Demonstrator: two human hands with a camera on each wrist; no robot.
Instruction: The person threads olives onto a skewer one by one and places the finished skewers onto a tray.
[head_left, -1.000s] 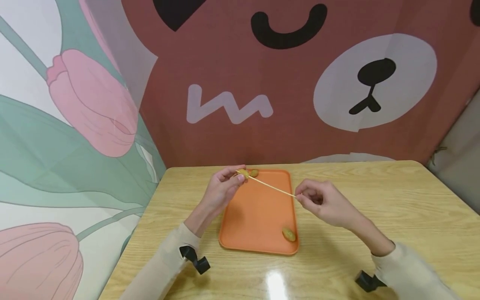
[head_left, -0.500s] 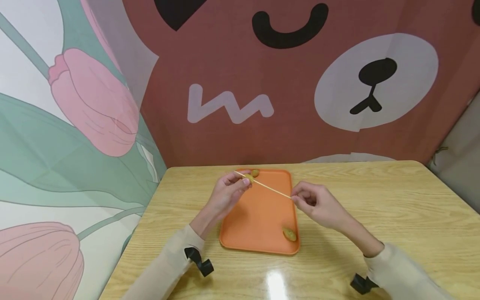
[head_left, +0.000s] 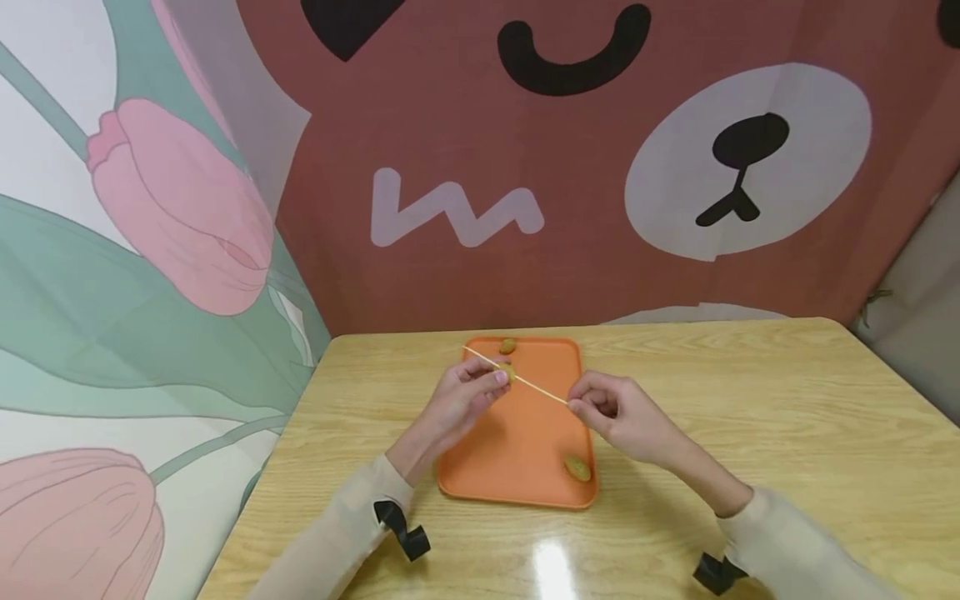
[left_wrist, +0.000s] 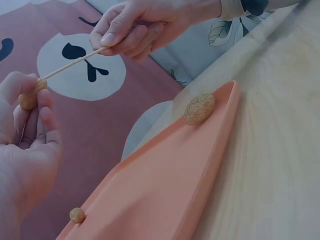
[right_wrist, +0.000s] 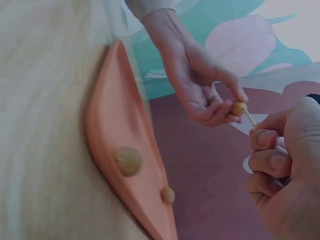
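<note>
Left hand [head_left: 465,402] has a golden-brown lump [left_wrist: 33,96] pinched, right hand [head_left: 627,422] grips its skewer [head_left: 542,389], woodgrain table [head_left: 750,396] underneath, cartoon-bear backdrop [head_left: 585,167] at 12 o'clock.

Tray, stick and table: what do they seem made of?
Tray: probably plastic, fairly matte; even orange, smoothly rounded rim.
Stick: likely bamboo or wood, apparently unpainted; pale, thin, straight.
Table: wood or wood-look laminate, glossy; grain lines, bright reflection.

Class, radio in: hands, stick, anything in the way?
Left hand pinching brown piece at the stick. Right hand pinching stick farther along. Two more pieces on orange tray; no obstruction visible.
</note>
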